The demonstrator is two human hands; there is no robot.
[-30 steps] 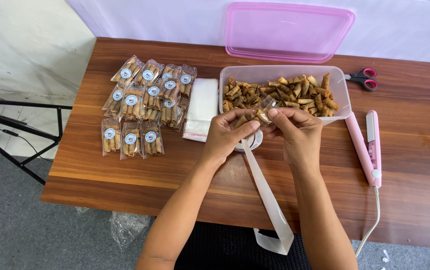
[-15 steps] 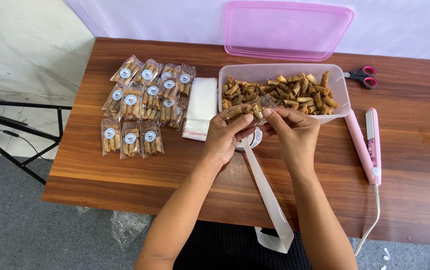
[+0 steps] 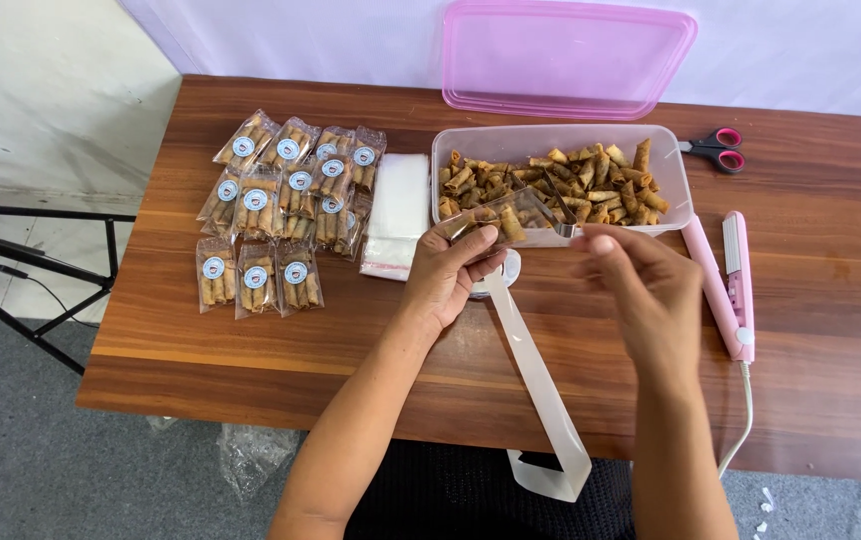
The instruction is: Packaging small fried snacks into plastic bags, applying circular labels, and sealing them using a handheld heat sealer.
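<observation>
Left hand: our left hand [image 3: 448, 272] grips a small clear plastic bag [image 3: 499, 217] by its lower edge, thumb on top, holding it up in front of the tub.
Right hand: our right hand [image 3: 641, 290] is curled with fingertips pinched near the bag's open mouth, at a small grey thing we cannot make out; whether it truly grips anything, we cannot tell.
Small bag: we see a few brown rolled snacks inside it; it sits just before the tub's near wall.
Clear plastic tub [image 3: 673, 160]: open, roughly half filled with loose rolled snacks [image 3: 571, 180], standing at the middle of the wooden table [image 3: 811, 380].
Pink lid [image 3: 566, 58]: lies off the tub, behind it at the table's far edge, partly over the edge.
Filled packets [image 3: 286, 205]: a cluster of sealed clear packets, each with rolled snacks and a round sticker, lies to the left of the tub in overlapping rows.
Empty bags [image 3: 396, 212]: a flat stack of clear bags lies between the packets and the tub.
White strip [image 3: 541, 400]: a long backing strip runs from under our left hand to past the near table edge; a round sticker roll beneath the hand is mostly hidden.
Pink heat sealer [image 3: 729, 285]: lies right of our right hand; its cord drops off the table and is cut off.
Scissors [image 3: 716, 148]: red-handled, right of the tub; blades partly hidden by it.
</observation>
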